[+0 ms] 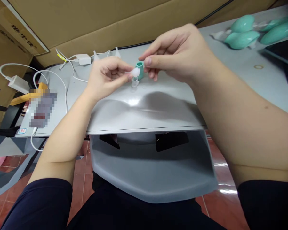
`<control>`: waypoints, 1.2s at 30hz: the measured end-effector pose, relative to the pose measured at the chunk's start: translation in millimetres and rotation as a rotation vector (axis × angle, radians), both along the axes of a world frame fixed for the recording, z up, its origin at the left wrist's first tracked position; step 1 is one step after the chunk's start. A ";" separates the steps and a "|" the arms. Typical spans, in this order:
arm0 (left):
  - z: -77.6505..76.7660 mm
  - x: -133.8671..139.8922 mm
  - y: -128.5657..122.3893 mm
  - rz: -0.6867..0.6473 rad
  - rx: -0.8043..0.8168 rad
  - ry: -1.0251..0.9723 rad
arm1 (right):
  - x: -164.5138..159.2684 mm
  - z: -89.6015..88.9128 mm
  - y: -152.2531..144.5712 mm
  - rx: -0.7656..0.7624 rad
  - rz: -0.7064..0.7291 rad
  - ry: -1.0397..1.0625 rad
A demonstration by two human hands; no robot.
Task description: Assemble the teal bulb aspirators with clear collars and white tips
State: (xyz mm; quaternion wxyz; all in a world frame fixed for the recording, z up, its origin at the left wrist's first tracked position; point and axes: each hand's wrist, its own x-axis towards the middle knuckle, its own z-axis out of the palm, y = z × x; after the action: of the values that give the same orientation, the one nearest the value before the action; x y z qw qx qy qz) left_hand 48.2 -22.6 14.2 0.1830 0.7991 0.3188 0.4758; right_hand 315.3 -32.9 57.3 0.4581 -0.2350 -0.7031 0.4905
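Observation:
My left hand (108,76) pinches a small translucent white plastic piece (135,72) between thumb and fingertips. Just below that piece is a small clear plastic cup-like part (134,83) near the table surface; I cannot tell whether the two touch. A teal hollow cylinder (140,74) with an open round top stands upright behind them. My right hand (174,57) is beside the cylinder's right edge, its thumb and index finger close together and the other fingers curled. Whatever those fingertips hold, if anything, is too small to make out.
Two pale pointed pieces (117,52) stand behind my left hand. White cables and a charger (83,59) lie at the back left, near a pixelated phone-like object (43,110). Several teal rounded parts (242,39) lie at the back right, before cardboard (110,22).

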 end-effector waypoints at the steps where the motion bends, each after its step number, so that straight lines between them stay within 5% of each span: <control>1: 2.6 -1.0 -3.6 -0.030 0.010 0.014 | 4.2 2.0 1.9 0.035 -0.033 -0.027; 7: 14.4 -2.6 -22.5 -0.172 -0.037 0.238 | 20.2 -0.6 29.6 0.125 -0.042 -0.554; 14: 18.9 7.2 -26.7 -0.133 -0.168 0.503 | 17.6 -7.3 26.5 0.300 -0.061 -1.028; 23: 11.6 4.9 -23.3 -0.087 -0.137 0.418 | 23.0 -31.7 45.1 0.362 0.025 -0.906; 36: 11.1 23.1 -21.1 0.084 -0.126 0.480 | 8.4 -30.4 35.3 0.238 0.035 -0.575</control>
State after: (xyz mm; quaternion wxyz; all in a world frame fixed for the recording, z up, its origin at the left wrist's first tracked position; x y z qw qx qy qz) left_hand 71.3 -43.7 25.3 0.1315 0.8623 0.4150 0.2585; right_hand 323.7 2.3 26.9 0.2563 -0.2970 -0.8601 0.3260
